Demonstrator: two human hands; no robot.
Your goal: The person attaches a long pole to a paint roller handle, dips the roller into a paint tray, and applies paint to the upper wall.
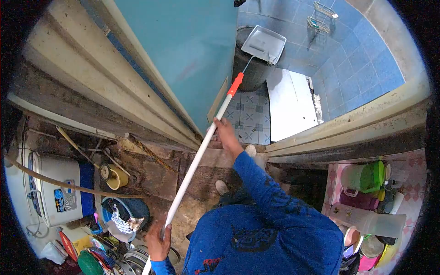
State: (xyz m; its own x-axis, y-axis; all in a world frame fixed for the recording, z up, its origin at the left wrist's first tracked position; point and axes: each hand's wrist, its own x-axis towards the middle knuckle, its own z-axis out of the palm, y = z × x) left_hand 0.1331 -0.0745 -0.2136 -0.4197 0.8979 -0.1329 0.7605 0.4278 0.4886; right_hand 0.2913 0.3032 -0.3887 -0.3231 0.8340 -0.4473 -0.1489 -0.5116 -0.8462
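Note:
A long white paint-roller pole [192,167] slants from the lower left up through the doorway. Its orange-red handle piece [236,84] carries a thin metal rod that reaches a pale paint tray [263,44]. The roller head is hard to make out against the tray. This tray rests on top of a dark round drum [251,68]. Wrapped around the middle of the pole is my right hand [225,135], with the arm stretched forward. Lower down, near the pole's bottom end, my left hand [159,242] is closed around it too.
A blue-green door [183,59] stands left of the doorway, and a white panel [293,105] lies inside beside blue tiled walls. To my left are a washing machine [59,188], a yellow dipper [118,178] and a laundry tub [107,208]. Plastic containers [366,178] crowd the right.

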